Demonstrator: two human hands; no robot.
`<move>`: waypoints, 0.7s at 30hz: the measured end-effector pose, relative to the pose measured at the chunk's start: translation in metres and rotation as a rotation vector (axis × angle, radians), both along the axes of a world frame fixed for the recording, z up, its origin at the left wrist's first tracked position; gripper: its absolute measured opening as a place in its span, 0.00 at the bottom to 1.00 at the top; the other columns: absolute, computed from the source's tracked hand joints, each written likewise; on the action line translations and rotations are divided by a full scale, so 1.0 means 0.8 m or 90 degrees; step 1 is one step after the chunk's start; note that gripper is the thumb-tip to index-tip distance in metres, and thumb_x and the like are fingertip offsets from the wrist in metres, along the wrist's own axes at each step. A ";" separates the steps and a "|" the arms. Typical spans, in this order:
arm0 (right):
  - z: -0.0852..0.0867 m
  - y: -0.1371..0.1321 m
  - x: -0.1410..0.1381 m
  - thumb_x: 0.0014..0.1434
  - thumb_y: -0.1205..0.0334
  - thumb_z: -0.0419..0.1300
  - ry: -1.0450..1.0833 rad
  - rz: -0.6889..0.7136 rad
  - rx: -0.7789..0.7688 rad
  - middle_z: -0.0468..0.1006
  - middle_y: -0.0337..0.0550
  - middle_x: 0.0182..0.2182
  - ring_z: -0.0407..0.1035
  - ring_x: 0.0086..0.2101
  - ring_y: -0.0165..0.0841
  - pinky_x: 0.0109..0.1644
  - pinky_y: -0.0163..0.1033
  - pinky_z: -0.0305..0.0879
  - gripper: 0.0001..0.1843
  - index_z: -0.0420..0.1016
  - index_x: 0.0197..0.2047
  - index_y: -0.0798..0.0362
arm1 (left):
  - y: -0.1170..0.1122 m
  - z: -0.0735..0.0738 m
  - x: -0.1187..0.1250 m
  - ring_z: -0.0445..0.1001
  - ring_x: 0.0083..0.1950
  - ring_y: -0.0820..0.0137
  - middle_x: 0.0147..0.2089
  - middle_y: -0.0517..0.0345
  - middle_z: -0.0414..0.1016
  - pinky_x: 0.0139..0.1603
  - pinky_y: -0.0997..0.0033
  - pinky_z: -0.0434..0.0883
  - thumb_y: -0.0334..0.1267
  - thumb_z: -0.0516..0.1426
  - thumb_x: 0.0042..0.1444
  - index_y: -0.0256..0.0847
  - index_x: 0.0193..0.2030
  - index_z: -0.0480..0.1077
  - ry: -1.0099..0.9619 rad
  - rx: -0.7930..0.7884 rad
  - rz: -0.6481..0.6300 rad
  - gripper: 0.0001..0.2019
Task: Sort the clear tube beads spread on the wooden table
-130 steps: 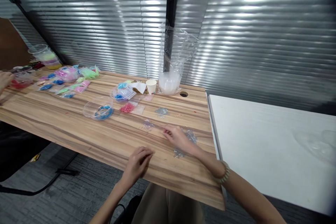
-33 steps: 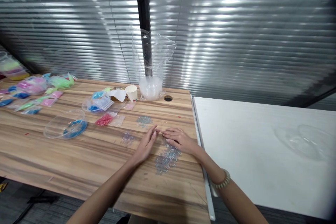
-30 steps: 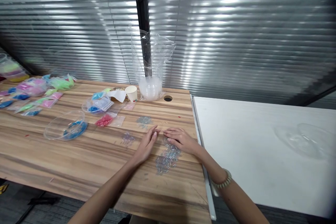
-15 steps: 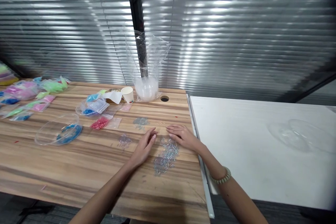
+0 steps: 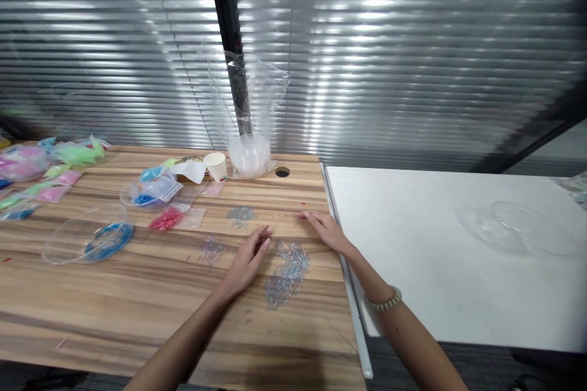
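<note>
My right hand [image 5: 324, 230] lies over the wooden table near its right edge, fingers stretched out toward the left, holding nothing I can see. Just left of it rest a few tiny gold-coloured pieces [image 5: 277, 215]. My left hand [image 5: 248, 260] is on its side with loosely bent fingers, thumb and fingertips a little apart and nothing visible between them. Between and below the hands spreads a pile of clear bluish tube beads [image 5: 288, 274]. A smaller grey pile [image 5: 241, 215] lies beyond my left hand, and a purplish pile [image 5: 211, 248] to its left.
Left on the wooden table [image 5: 137, 299] are a bag of red beads [image 5: 166, 219], a clear dish with blue beads [image 5: 109, 241] and several coloured bags. A paper cup [image 5: 215, 167] and bagged clear bowls [image 5: 250, 156] stand behind. A white table [image 5: 413, 281] adjoins at right.
My right hand has moved slightly right, away from the bead pile, and its fingers have straightened. My left hand stays nearly in place. The view has shifted a little to the right.
</note>
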State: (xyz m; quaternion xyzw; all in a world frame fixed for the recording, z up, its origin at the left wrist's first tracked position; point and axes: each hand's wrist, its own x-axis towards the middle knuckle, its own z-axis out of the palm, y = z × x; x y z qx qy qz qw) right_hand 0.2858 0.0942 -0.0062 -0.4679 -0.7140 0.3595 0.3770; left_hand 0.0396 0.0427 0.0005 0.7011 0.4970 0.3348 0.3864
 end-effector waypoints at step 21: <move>-0.006 -0.002 -0.009 0.58 0.58 0.58 -0.062 -0.013 0.100 0.75 0.47 0.45 0.69 0.46 0.39 0.52 0.47 0.65 0.14 0.75 0.46 0.52 | 0.005 -0.014 -0.003 0.68 0.56 0.63 0.56 0.47 0.68 0.59 0.57 0.64 0.46 0.49 0.62 0.39 0.60 0.57 -0.043 -0.010 -0.019 0.22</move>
